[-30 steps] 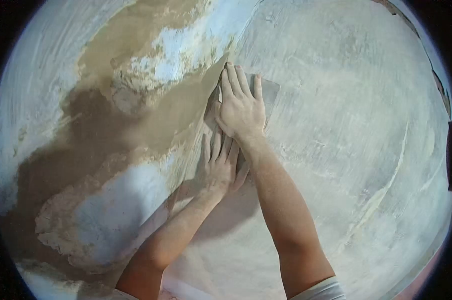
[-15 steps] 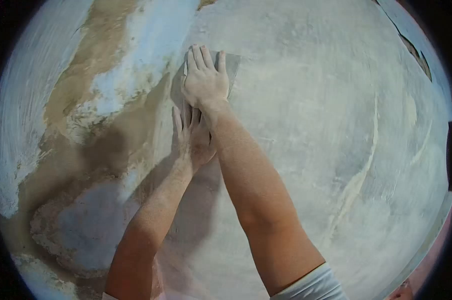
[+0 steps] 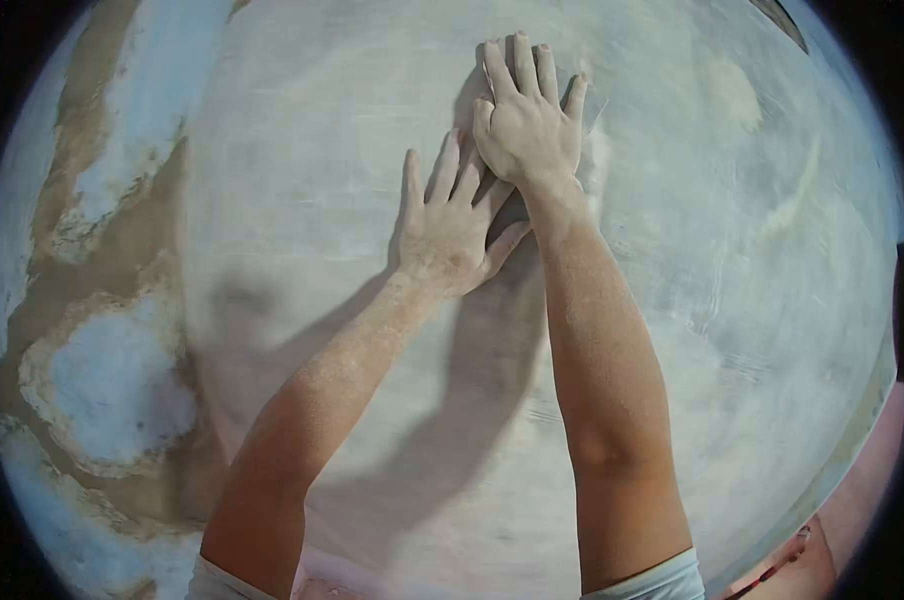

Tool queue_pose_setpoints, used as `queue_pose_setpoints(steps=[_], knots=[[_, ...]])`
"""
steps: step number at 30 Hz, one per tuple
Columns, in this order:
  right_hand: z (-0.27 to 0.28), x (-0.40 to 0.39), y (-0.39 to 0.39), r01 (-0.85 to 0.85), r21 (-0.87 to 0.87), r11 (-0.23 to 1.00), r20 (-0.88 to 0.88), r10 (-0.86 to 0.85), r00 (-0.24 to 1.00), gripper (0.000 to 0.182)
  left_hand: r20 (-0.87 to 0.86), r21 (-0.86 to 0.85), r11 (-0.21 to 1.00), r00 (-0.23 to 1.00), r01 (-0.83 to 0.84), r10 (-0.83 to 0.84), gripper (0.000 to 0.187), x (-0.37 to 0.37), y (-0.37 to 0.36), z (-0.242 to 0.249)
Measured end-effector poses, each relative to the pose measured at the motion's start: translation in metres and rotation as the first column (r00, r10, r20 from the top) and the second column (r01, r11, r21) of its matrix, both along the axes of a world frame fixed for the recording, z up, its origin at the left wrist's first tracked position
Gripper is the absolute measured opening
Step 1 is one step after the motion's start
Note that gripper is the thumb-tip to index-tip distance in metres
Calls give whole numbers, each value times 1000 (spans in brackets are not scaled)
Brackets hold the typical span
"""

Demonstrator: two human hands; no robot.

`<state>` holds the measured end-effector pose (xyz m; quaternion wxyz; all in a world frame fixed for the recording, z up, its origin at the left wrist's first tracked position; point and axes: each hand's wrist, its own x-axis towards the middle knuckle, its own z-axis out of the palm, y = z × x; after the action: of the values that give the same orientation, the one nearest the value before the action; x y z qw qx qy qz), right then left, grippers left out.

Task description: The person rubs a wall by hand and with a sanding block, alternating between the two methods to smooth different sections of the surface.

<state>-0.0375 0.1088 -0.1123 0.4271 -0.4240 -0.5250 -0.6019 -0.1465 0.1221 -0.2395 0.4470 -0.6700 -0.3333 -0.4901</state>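
Note:
Both hands lie on a pale grey, plaster-like surface [image 3: 302, 130] and are coated in whitish dust. My right hand [image 3: 530, 125] is the higher one, palm down with its fingers stretched out. Just below it and to its left, my left hand [image 3: 452, 225] rests flat with fingers spread, its fingertips close to the right hand's heel. Neither hand has its fingers wrapped round anything. Whatever lies beneath the palms is hidden.
Brown bare patches [image 3: 122, 250] with rough edges run down the left side, around a bluish-white patch [image 3: 122, 385]. A dark gap [image 3: 780, 22] shows at the upper right. Pinkish ground and a dark cord-like thing [image 3: 777, 567] appear at the lower right.
Both hands have shifted right across the surface in view, the right hand also upward. The hands are further apart. A grey sheet edge seen under the right hand before no longer shows clearly.

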Motion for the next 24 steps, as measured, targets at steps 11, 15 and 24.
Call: queue_pose_setpoints(steps=[11,15,24], knots=[[8,292,-91,-11,40,999,-210,20,978,62,-197,53,991,974,122,-110,72,276,-79,31],[0,372,-114,34,21,999,-308,-25,951,63,-274,32,985,949,170,-155,64,346,-103,32],[-15,415,-129,57,-24,998,-441,-62,895,63,-359,21,975,912,223,-201,56,369,-120,31]])
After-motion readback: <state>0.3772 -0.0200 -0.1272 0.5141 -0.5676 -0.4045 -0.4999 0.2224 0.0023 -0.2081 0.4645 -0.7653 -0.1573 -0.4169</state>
